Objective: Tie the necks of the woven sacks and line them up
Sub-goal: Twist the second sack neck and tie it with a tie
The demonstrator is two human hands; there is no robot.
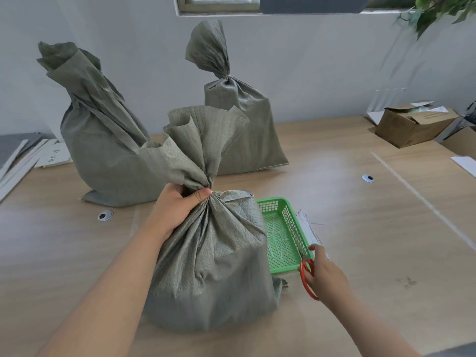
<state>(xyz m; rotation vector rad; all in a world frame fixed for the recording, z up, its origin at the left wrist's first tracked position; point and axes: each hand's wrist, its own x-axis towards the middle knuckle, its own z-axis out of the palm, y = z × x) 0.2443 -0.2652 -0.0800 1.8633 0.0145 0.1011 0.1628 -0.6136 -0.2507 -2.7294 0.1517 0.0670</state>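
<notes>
At the near middle of the desk (pixel 360 228) stands the grey-green woven plastic sack (pixel 213 274) now being worked on, its neck gathered but with no tie visible on it. The chief risk, as I judge it, is that only one hand holds the bunched neck. If that grip eases while the other hand is busy, the stiff fabric could spring open and the gather would have to be remade. A second risk is at 3 o'clock from the sack. The right hand (pixel 325 275) seems to have its fingers threaded through a loop of the red-handled scissors (pixel 306 278), and its forefinger stretches towards the thin white ties (pixel 307 228) lying just beside the green plastic mesh basket (pixel 293 228). Picking up one slim tie with the scissors in that hand could scatter the bundle or nick the sack. The left hand (pixel 177 207) comes in from 7 o'clock, forearm extended, with fingers and thumb wrapped tightly round the neck. The right forearm enters from 5 o'clock, with the wrist low over the desk. Two more woven sacks stand behind: a slumped sack (pixel 103 155) at 10 o'clock and a cinched upright sack (pixel 244 124) at 12 o'clock. They are not yet in a tidy row.
</notes>
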